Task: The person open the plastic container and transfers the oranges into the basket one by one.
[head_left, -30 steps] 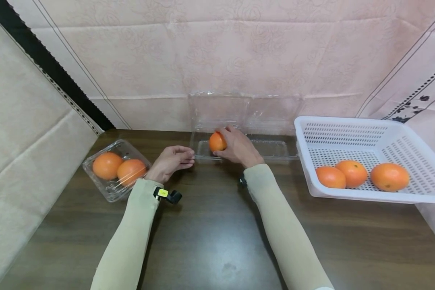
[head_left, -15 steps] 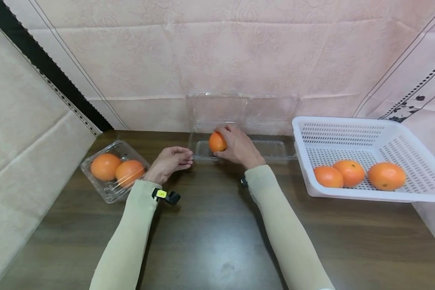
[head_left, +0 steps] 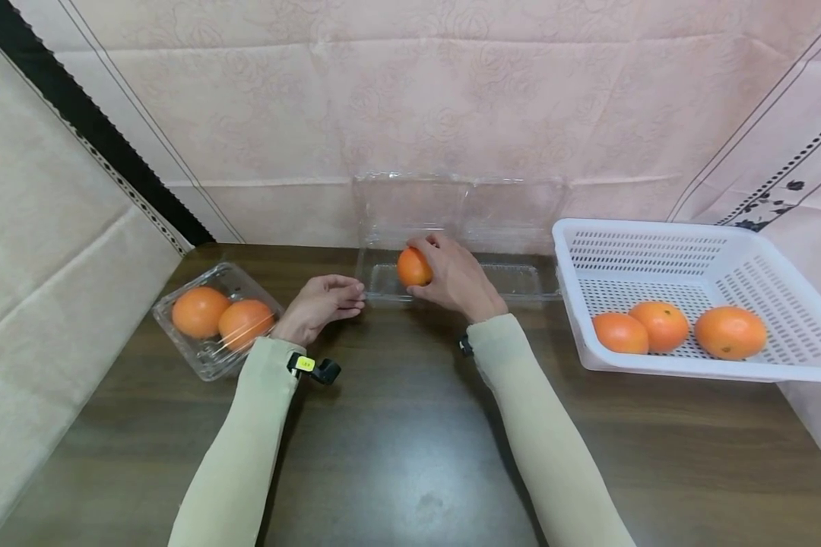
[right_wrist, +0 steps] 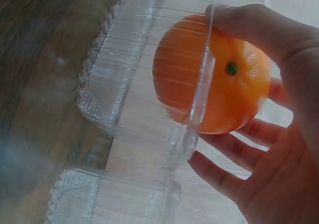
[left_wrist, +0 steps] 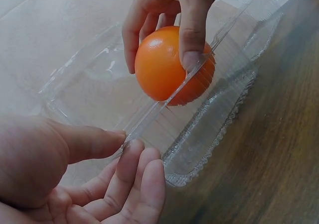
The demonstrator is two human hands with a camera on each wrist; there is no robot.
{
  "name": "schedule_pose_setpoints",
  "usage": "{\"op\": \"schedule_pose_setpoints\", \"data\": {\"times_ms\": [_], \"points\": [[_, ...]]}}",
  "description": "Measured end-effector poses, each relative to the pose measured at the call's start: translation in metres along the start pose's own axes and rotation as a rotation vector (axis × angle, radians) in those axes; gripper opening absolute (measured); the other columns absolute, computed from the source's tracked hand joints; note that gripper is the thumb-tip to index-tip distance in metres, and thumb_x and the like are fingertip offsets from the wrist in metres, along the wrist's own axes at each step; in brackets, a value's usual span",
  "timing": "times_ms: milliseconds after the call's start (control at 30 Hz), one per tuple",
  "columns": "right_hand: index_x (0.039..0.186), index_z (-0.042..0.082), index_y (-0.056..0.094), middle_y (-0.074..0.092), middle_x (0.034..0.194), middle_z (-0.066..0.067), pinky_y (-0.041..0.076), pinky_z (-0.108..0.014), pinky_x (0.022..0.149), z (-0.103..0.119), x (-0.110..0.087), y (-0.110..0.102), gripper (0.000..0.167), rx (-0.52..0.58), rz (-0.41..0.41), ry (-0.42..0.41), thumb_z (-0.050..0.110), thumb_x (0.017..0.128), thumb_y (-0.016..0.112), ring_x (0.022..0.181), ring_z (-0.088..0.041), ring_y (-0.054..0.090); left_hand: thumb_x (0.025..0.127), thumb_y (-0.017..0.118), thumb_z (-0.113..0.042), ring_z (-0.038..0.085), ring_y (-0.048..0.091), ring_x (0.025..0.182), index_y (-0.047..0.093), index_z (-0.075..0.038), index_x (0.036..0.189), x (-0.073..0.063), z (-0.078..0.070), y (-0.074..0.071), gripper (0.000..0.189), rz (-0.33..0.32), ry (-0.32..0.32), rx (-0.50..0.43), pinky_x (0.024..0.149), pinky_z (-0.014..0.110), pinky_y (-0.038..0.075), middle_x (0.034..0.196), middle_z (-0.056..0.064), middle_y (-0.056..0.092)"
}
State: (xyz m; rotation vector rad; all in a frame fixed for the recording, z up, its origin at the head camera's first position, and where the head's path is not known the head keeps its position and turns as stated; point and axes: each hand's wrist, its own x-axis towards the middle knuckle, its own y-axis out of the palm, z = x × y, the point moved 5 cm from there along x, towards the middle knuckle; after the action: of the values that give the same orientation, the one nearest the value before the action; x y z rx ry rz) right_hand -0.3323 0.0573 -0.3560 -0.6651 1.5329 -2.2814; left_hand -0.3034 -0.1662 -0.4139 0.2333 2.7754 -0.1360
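Note:
A clear plastic clamshell box (head_left: 520, 279) with two side-by-side sections stands at the table's back edge, its lid (head_left: 410, 205) raised behind it. My right hand (head_left: 457, 279) grips an orange (head_left: 413, 267) with thumb and fingers at the left section. In the right wrist view, the orange (right_wrist: 234, 92) sits partly below the rim, its green stem end facing the camera; whether it touches the bottom is unclear. At the front left corner, my left hand (head_left: 320, 308) pinches the box's rim (left_wrist: 144, 118) between thumb and index finger.
Left of my left hand, another clear plastic box (head_left: 208, 368) contains two oranges (head_left: 201, 312). A white perforated basket (head_left: 657, 232) with three oranges (head_left: 730, 333) stands at the right. Pale patterned cloth (head_left: 410, 106) hangs behind the brown wooden table (head_left: 397, 433).
My right hand has shifted very slightly to the right and back with the orange. My left hand stays at the rim, and the boxes and basket have not moved.

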Motion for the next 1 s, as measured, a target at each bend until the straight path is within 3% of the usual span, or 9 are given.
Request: {"op": "schedule_pose_setpoints", "data": {"times_ms": [733, 1000], "points": [[0.144, 0.019, 0.05, 0.054, 0.134, -0.007, 0.053, -0.044, 0.106, 0.009, -0.014, -0.015, 0.068, 0.003, -0.03, 0.009, 0.035, 0.086, 0.081, 0.112, -0.025, 0.053, 0.106, 0.057, -0.018, 0.02, 0.069, 0.104, 0.051, 0.002, 0.138, -0.001, 0.0, 0.002, 0.038, -0.005, 0.016, -0.011, 0.089, 0.024, 0.063, 0.122, 0.015, 0.062], [0.143, 0.02, 0.052, 0.054, 0.138, -0.007, 0.054, -0.044, 0.103, 0.013, -0.021, -0.023, 0.068, 0.024, -0.054, 0.021, 0.034, 0.084, 0.082, 0.114, -0.026, 0.056, 0.106, 0.056, -0.014, 0.018, 0.069, 0.101, 0.048, 0.007, 0.141, 0.001, 0.0, 0.003, 0.041, -0.014, 0.041, -0.008, 0.091, 0.026, 0.062, 0.127, 0.02, 0.061]]}}
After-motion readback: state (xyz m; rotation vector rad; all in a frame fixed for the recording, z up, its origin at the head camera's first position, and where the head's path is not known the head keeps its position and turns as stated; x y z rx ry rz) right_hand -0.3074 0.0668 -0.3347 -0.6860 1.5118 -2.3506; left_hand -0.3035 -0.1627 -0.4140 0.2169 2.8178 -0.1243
